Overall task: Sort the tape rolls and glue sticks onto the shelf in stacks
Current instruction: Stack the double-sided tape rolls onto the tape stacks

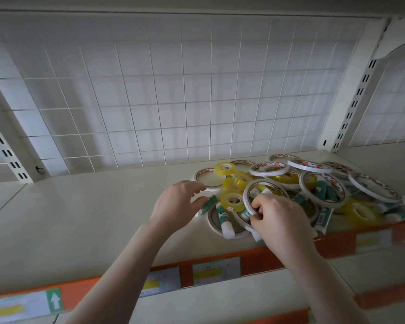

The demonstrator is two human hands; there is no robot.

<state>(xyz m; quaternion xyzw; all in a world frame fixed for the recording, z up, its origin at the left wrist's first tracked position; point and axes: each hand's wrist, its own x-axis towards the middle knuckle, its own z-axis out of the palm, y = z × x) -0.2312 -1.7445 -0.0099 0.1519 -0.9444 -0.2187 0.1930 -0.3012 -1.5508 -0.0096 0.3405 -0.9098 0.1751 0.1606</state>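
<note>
A jumbled pile of tape rolls and glue sticks lies on the right half of the cream shelf [84, 211]. It holds wide thin white rolls [269, 169], small yellow rolls [232, 201] and green-and-white glue sticks [225, 222]. My right hand [281, 218] pinches the lower rim of a tilted white roll [248, 195] at the pile's near edge. My left hand [179, 202] hovers at the pile's left edge, with its curled fingers by a flat white roll [207, 176] and its thumb by a glue stick [208, 203]. I cannot tell whether it holds either.
A white wire grid [173, 101] backs the shelf. Slotted uprights [351, 106] stand at both sides. An orange front lip [250, 263] with price labels runs along the near edge. More glue sticks [323, 220] lie near the lip at right.
</note>
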